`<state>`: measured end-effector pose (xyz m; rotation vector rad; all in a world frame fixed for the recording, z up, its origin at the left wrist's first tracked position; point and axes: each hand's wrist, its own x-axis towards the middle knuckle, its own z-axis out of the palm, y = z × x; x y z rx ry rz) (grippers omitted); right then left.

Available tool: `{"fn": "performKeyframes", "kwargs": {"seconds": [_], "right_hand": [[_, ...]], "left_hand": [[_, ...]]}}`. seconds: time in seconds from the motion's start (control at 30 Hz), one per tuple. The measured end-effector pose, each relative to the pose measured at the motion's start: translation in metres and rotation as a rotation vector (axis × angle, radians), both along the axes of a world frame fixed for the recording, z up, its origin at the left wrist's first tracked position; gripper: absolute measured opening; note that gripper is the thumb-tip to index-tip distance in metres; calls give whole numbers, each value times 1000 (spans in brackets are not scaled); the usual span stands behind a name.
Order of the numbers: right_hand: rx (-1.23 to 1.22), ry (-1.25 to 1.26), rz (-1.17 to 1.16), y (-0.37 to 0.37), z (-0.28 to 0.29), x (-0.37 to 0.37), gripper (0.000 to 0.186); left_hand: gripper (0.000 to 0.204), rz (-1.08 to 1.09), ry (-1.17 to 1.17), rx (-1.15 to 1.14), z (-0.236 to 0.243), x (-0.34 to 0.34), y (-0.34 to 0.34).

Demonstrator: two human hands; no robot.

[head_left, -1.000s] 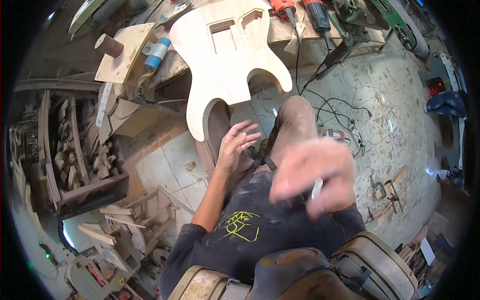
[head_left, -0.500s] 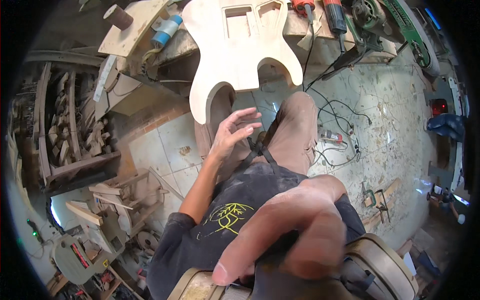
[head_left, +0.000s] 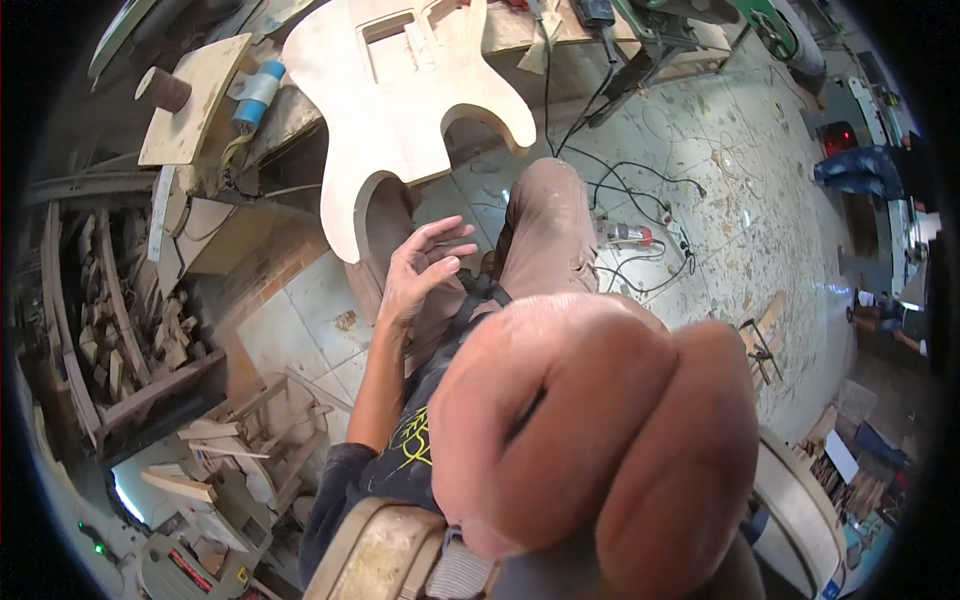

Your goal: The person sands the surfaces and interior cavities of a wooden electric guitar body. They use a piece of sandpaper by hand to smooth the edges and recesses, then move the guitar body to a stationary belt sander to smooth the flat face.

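Note:
Close in front of the camera, my right hand (head_left: pixel 590 420) fills the lower middle of the view. Its fingers are curled and pressed together, and whatever they may hold is hidden. My left hand (head_left: pixel 425 265) hovers above my lap with its fingers apart, holding nothing. Just beyond it lies a pale wooden electric guitar body (head_left: pixel 385 120) with cut-out cavities, its two horns pointing toward me over the bench edge. The left hand does not touch it. Below the right hand, a tan respirator filter (head_left: pixel 375 560) shows at the lower edge.
A wooden bench (head_left: pixel 285 130) carries a blue cylinder (head_left: pixel 258 97) and a board with a brown spool (head_left: pixel 163 90). Green belt machinery (head_left: pixel 785 40) stands far right. Cables (head_left: pixel 640 200) and a small power tool (head_left: pixel 630 234) lie on the tiled floor. Wood offcuts (head_left: pixel 120 310) fill a rack at left.
The view has turned, so the guitar body and bench sit further left. My right hand has come closer to the camera and curled its fingers. My left hand stays open above my lap.

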<state>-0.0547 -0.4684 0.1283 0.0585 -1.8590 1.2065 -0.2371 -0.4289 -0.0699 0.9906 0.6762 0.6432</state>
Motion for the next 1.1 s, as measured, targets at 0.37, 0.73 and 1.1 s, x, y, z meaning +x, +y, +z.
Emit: {"fn": "performKeyframes", "kwargs": {"seconds": [0.37, 0.73, 1.1], "right_hand": [[-222, -61, 16, -19, 18, 6, 74], [-180, 300, -597, -23, -42, 27, 63], [-872, -38, -1356, 45, -155, 94, 44]], "left_hand": [[71, -125, 30, -174, -13, 16, 6], [57, 190, -23, -144, -18, -16, 8], [61, 362, -587, -371, -5, -42, 71]]}}
